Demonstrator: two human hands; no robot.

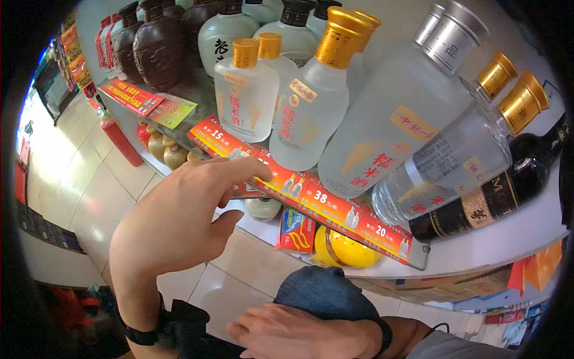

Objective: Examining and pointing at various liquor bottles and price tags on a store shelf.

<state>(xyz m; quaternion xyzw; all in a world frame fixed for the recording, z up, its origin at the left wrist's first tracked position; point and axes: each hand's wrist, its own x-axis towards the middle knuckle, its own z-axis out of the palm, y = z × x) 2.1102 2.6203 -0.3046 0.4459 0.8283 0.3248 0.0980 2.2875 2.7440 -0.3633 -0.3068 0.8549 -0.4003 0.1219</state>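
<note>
My left hand (pixel 179 215) reaches up to the shelf's front edge. Its index finger stretches over the red and orange price strip (pixel 323 200), seeming to touch it; the thumb stands apart below and the other fingers are partly hidden. Just beyond the fingertips are a small frosted bottle (pixel 246 99) with a gold cap and a wider gold-capped bottle (pixel 311 113). Down at the bottom, my right hand (pixel 299 335) lies loosely over my dark blue trouser knee (pixel 326 293), holding nothing that I can see.
A large silver-capped bottle (pixel 394 113), a clear gold-capped bottle (pixel 454 161) and a dark bottle (pixel 514 185) lean to the right. Brown jars (pixel 158 48) stand at the back left. Below the shelf sits a yellow rounded container (pixel 344 246). A fire extinguisher (pixel 119 137) stands on the tiled floor.
</note>
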